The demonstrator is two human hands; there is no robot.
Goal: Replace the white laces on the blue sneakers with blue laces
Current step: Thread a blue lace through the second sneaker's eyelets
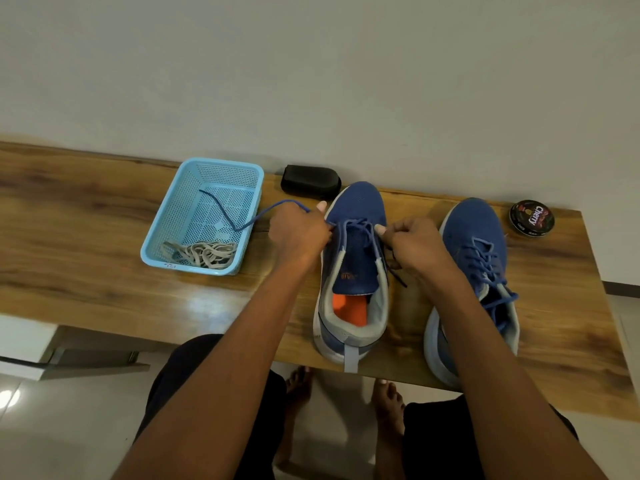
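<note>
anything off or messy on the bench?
Only minor: the blue lace held by the left hand trails over the rim into the blue basket, above the white laces. Nothing spilled or damaged.

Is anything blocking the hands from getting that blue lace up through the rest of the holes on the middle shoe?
Nothing visible does. Both the left hand and right hand already hold the blue lace at the shoe, near its toe end. The tongue and upper eyelets lie bare; the old white laces sit in the basket.

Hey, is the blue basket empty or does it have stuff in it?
Not empty: the blue basket holds a heap of white laces, and a blue lace trails into it.
</note>
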